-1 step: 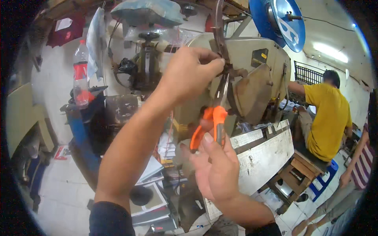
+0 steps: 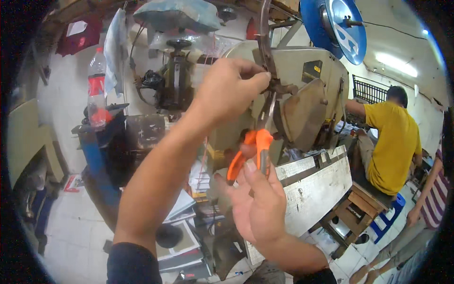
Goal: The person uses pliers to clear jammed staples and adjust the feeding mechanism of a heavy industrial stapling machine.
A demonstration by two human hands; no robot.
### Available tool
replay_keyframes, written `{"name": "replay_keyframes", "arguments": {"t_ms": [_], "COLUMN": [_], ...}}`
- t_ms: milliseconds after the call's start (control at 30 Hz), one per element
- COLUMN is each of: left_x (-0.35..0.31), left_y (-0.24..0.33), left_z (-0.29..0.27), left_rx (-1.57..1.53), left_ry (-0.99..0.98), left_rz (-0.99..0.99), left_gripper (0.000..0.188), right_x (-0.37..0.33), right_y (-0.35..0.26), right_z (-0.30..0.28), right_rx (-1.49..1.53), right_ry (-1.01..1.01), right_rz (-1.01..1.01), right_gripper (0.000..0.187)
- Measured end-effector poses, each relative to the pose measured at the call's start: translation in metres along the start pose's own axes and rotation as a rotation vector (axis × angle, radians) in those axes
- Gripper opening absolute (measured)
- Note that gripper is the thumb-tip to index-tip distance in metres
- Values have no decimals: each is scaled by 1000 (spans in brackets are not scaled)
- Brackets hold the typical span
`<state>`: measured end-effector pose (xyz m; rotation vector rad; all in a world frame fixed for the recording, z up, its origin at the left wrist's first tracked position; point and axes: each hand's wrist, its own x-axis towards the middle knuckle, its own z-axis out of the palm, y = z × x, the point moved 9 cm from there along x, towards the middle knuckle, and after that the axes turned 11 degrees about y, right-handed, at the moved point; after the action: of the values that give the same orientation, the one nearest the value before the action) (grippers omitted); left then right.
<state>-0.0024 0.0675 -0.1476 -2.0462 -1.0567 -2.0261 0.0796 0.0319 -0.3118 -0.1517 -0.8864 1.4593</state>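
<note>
My left hand (image 2: 231, 90) reaches up to a beige machine (image 2: 295, 59). Its thumb and fingers pinch together at the lower part of a curved dark metal arm (image 2: 266, 40); whatever lies between the fingertips is too small to make out. Below it, my right hand (image 2: 265, 203) holds long-nosed pliers (image 2: 264, 141) with orange and grey handles. The plier handles are spread apart, and the jaws point up to the machine part just under my left fingertips. Whether the jaw tips grip anything cannot be seen. A rounded beige cover plate (image 2: 305, 111) stands right of the pliers.
A slanted pale metal table (image 2: 314, 194) juts out at the right. Papers and books (image 2: 182, 246) are stacked low in the middle. A bottle (image 2: 97, 90) stands at the left. At the right sit a person in yellow (image 2: 392, 142) and another in a striped top (image 2: 432, 189).
</note>
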Motion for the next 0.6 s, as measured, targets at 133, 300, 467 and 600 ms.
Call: {"name": "replay_keyframes", "arguments": {"t_ms": [133, 300, 467, 600], "left_x": [-2, -2, -1, 1], "left_y": [-4, -2, 1, 0], "left_z": [-4, -1, -4, -4], "left_rx": [-54, -52, 6, -1], "left_ry": [22, 27, -2, -2], "left_rz": [36, 93, 111, 121], "left_gripper": [34, 34, 34, 34], "right_x": [2, -6, -9, -13], "right_y": [4, -5, -14, -10], "right_z": [11, 24, 30, 30], "right_rx": [138, 119, 62, 6], "right_ry": [14, -137, -83, -49], "right_rz": [-12, 6, -1, 79], "right_gripper": [32, 29, 29, 30]}}
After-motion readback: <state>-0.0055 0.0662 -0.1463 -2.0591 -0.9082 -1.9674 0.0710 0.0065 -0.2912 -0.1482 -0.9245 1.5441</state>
